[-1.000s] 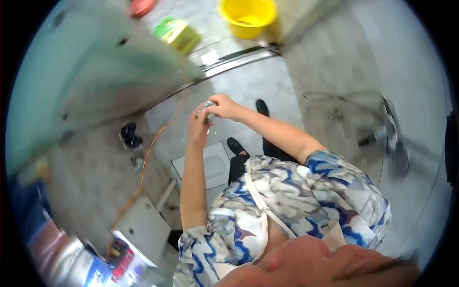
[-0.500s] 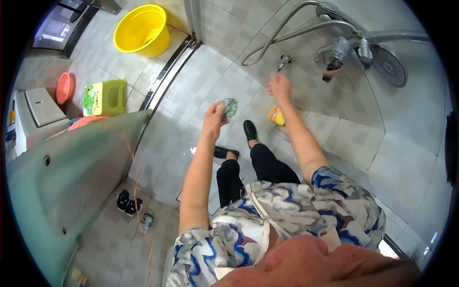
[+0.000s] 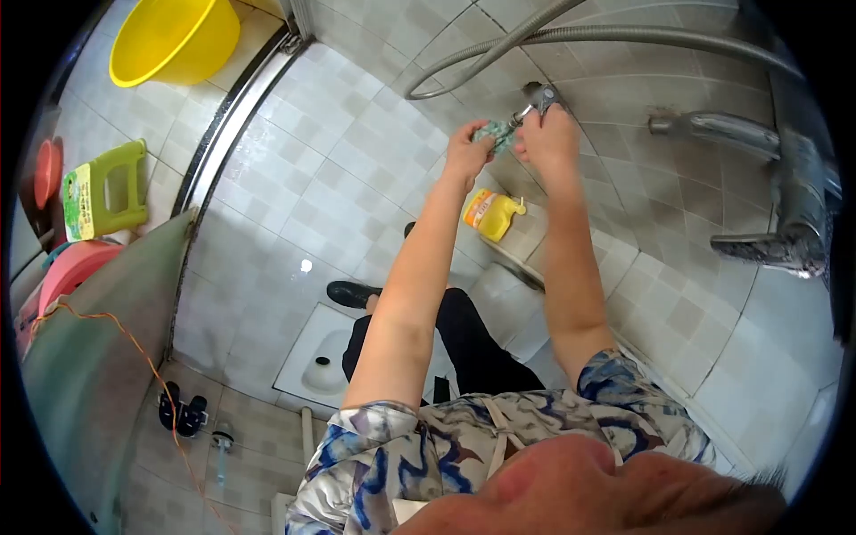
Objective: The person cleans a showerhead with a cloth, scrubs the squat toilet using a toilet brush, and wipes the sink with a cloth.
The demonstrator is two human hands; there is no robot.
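Note:
Near the wall, my left hand [image 3: 468, 153] has its fingers closed on a green and white scrubbing pad [image 3: 496, 135], held just below the spout of a small metal tap [image 3: 540, 96]. The fingers of my right hand [image 3: 547, 138] are closed at the tap's handle, partly hiding it. Below my hands, a yellow bottle [image 3: 492, 214] with an orange and white label lies by the wall.
A metal shower hose [image 3: 571, 36] loops above the tap, with a shower fitting [image 3: 727, 134] at the right. A squat toilet [image 3: 299, 357] lies beside my feet. Left are a glass panel [image 3: 107, 330], a green stool [image 3: 116, 189] and a yellow basin [image 3: 169, 40].
The view has swung toward the tap wall. My left hand has carried the pad right to the tap, and my right hand has moved from in front of the tap onto its handle.

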